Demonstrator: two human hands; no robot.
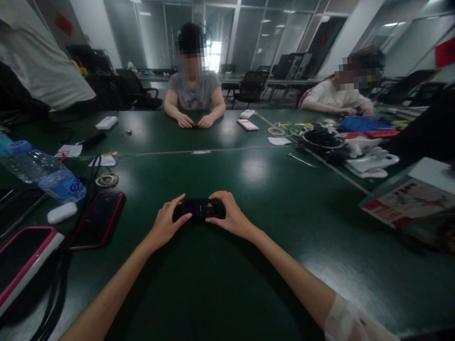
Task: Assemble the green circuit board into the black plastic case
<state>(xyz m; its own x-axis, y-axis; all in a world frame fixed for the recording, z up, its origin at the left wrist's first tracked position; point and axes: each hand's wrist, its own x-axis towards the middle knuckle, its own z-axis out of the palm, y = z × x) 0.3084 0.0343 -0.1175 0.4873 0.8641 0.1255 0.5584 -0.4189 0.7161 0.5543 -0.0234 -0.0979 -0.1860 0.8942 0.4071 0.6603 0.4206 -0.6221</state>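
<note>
A small black device with a lit screen [199,208] lies sideways between my two hands, low over the green tabletop [217,288]. Small pale marks show on its screen, too small to read. My left hand [166,222] grips its left end, thumb along the near edge and fingers at the far edge. On the other end, my right hand [232,215] holds it the same way. Whether the device touches the table I cannot tell. To the left of my left hand lies a phone in a red case [98,220].
Left are a water bottle [48,173], a white earbud case [62,212], a pink-edged phone [17,268] and black cables [51,313]. Right are a wrench [301,160], white plastic parts [372,163] and a box [420,191]. A person [193,91] sits opposite, another [336,94] at right.
</note>
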